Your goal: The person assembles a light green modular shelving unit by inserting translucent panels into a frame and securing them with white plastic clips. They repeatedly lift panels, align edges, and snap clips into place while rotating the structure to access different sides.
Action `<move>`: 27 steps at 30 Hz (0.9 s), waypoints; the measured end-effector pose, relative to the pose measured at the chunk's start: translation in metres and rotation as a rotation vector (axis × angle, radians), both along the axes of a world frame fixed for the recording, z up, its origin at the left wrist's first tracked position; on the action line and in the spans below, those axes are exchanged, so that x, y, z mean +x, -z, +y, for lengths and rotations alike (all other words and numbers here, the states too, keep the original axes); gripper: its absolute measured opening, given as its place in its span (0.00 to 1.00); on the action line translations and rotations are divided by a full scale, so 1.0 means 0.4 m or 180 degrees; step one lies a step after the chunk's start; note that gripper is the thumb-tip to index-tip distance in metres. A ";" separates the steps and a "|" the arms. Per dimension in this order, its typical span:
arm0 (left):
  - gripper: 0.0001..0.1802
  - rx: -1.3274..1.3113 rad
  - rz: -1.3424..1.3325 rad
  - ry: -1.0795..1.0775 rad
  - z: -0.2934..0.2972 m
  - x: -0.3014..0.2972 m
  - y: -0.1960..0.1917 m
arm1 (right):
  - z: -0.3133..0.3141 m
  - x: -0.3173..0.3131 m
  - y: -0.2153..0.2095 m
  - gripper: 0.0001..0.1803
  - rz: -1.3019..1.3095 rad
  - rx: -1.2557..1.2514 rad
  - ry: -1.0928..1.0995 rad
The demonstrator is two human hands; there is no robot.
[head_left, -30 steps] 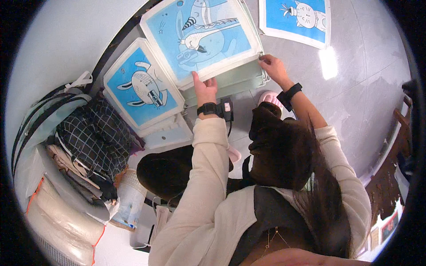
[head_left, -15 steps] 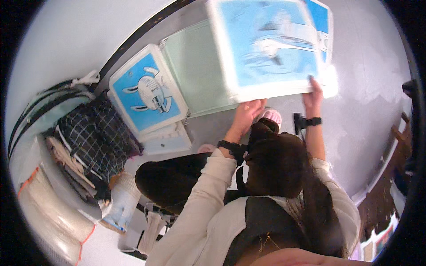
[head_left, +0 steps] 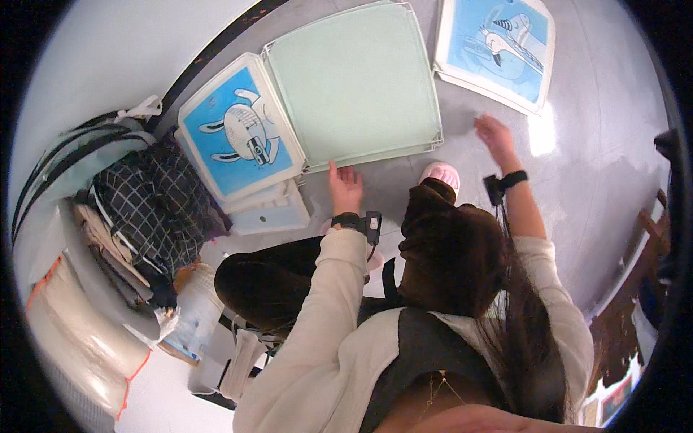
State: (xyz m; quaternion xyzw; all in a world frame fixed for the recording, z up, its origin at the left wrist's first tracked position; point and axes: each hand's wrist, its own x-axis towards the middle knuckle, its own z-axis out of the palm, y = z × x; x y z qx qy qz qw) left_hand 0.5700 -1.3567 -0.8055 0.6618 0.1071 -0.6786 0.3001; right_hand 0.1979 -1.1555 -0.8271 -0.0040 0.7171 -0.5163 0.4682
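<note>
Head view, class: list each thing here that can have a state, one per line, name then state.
Pale green panel: flat on the floor, plain side up.
Rabbit panel: flat, picture up, beside the green panel.
Bird panel: flat, picture up, apart from both hands.
Left hand: open, fingertips at the green panel's near edge.
Right hand: open, empty, above the floor.
Checked bag: slumped, by the wall.

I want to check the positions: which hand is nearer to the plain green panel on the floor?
Left. The left hand touches the near edge of the green panel; the right hand hovers apart, beyond its right corner.
</note>
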 end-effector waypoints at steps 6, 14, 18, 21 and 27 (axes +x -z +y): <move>0.19 -0.0209 0.0339 -0.0333 -0.060 -0.036 -0.021 | -0.303 0.177 -0.041 0.46 0.0057 0.0329 -0.0515; 0.18 -0.0605 0.0600 0.0149 -0.022 -0.045 -0.186 | -0.316 0.113 -0.223 0.35 -0.1228 -0.0237 -0.0659; 0.19 0.0119 0.0432 0.0015 0.034 0.024 -0.350 | -0.282 0.179 -0.439 0.32 -0.1435 0.0030 -0.0573; 0.18 0.0224 0.0415 0.0081 0.092 0.101 -0.523 | -0.253 0.232 -0.621 0.30 -0.1750 0.0272 -0.0414; 0.11 0.0837 0.0425 0.0045 0.113 0.178 -0.840 | -0.183 0.311 -0.923 0.25 -0.1851 0.0763 -0.0152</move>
